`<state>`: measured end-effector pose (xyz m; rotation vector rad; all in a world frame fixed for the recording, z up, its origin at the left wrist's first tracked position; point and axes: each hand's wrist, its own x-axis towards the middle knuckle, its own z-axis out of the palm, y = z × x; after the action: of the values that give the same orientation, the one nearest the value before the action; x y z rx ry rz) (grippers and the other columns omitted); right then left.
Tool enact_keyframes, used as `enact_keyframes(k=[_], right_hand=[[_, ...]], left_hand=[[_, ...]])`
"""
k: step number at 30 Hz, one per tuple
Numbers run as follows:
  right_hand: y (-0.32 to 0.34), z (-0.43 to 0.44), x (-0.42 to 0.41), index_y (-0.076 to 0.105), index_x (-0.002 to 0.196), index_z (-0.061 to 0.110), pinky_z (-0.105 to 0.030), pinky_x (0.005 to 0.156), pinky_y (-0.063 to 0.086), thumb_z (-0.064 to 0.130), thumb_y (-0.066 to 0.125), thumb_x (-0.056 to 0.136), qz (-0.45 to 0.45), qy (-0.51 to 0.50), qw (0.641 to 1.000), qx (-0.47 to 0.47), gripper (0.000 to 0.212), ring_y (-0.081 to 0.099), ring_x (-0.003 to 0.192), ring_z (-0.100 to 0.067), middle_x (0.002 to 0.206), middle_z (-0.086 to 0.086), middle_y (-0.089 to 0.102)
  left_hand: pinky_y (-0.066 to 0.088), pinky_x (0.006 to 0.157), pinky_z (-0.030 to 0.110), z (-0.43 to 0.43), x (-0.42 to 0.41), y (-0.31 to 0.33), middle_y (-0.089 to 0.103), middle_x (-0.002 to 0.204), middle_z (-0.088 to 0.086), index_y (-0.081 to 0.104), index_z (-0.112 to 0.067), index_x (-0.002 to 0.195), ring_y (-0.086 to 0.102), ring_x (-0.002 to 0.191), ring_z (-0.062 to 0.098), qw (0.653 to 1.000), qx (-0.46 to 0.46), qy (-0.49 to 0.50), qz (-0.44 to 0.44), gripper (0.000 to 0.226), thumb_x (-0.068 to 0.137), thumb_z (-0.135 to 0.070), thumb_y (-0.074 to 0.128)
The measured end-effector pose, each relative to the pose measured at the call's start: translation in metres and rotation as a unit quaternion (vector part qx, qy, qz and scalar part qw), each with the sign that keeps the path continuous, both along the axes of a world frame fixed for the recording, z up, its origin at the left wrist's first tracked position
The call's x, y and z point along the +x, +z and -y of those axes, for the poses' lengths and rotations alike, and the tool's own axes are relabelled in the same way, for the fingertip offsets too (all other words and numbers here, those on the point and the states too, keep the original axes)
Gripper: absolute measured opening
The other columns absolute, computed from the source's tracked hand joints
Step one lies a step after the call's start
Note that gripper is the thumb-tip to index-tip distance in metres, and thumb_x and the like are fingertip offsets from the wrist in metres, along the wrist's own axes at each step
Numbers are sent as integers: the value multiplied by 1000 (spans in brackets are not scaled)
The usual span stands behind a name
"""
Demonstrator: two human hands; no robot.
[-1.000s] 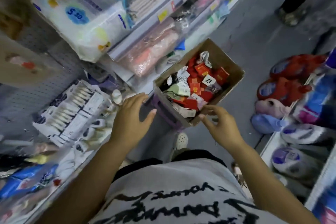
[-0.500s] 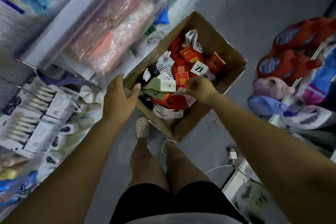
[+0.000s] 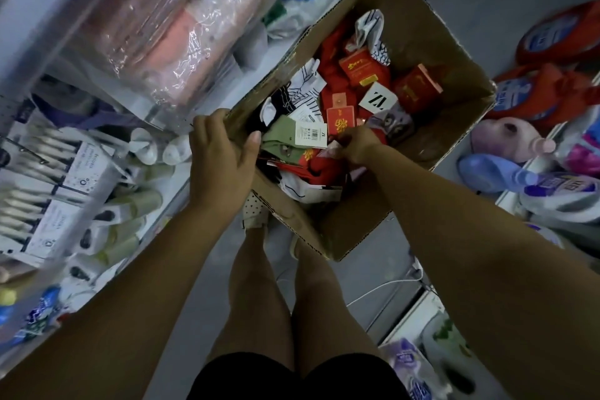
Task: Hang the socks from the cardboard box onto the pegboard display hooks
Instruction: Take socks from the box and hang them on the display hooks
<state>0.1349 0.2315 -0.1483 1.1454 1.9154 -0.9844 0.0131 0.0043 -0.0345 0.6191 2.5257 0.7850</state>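
Observation:
An open cardboard box (image 3: 451, 52) stands on the floor in front of my feet, filled with packaged socks: red pairs (image 3: 363, 70), a green pair (image 3: 282, 131) with a white label, black-and-white striped pairs (image 3: 303, 88). My left hand (image 3: 220, 161) grips the box's near-left rim, thumb inside. My right hand (image 3: 358, 146) reaches into the box with its fingers closed on a red sock pack (image 3: 319, 162) in the pile. Socks hang on pegboard hooks (image 3: 42, 178) at the left.
Shelves on the left hold plastic-wrapped pink packages (image 3: 168, 19). On the right, a low shelf carries red, blue and pink detergent bottles (image 3: 539, 97). A white cable (image 3: 386, 286) lies on the grey floor by my legs.
The view has dropped closer over the box. My right hand went from the box's near rim into the socks and closed on a red pack; my left hand stayed on the rim.

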Motion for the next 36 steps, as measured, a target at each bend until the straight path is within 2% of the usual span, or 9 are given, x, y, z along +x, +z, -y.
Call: enact_keyframes(k=[3,7,10,17,20,23,27,33,36], right_hand=[[4,-2,4,61,132,13,-31,86,49,30,74,90,-18,-4,1000,19,48,61,119,-31,132,-11,63],[4,-4,1,59,133,11,-28,98,42,30,75,89,-62,-17,998,7,50,56,124,-31,134,-13,62],[2,-3,-8,66,122,9,-39,104,49,25,71,92,-104,-81,991,-30,35,62,118,-29,124,-13,68],[20,1,0,59,131,10,-19,78,49,22,68,95,-179,-169,967,-67,39,60,106,-18,113,-7,61],[21,3,1,62,125,7,-23,77,52,25,68,95,-181,-182,964,-73,35,64,108,-24,111,-9,65],[16,12,-6,63,120,9,-36,84,57,40,68,93,-165,-175,966,-100,42,64,109,-26,113,-7,66],[13,22,-18,62,126,12,-40,104,49,79,63,73,-130,-185,967,-115,86,62,116,-22,126,-4,66],[-5,25,-21,59,93,-5,-36,84,54,51,67,90,-130,-223,964,-69,57,67,93,-33,96,-25,66],[-1,26,-19,63,107,-10,-42,93,54,43,65,94,-123,-207,970,-33,54,65,107,-37,111,-27,68]], left_hand=[[41,94,42,1,0,0,42,133,24,44,4,132,40,126,33,1000,10,-3,2,51,100,-32,59],[44,93,46,2,-1,-2,42,132,23,44,2,133,42,125,35,1000,19,-1,-1,51,99,-32,60],[41,93,40,2,-2,-4,43,131,22,45,1,134,42,125,34,1000,16,-6,-5,52,98,-34,60],[44,94,43,4,-1,-4,43,131,22,45,0,134,42,125,35,1000,23,-7,-4,52,98,-35,60],[45,95,46,3,0,-4,43,131,22,45,0,134,43,125,36,1000,26,-1,-5,52,98,-35,60],[48,94,48,2,1,-5,42,132,20,45,-1,134,43,126,35,1000,26,11,-4,52,98,-36,59],[46,94,45,1,1,-5,42,133,19,44,-2,134,42,127,34,999,27,14,-10,52,98,-37,59],[41,94,37,1,2,-8,44,131,20,46,-1,133,44,126,34,999,27,17,-15,52,98,-37,60],[43,95,42,1,3,-8,43,131,20,46,-1,133,43,126,34,999,28,14,-13,51,98,-36,60]])
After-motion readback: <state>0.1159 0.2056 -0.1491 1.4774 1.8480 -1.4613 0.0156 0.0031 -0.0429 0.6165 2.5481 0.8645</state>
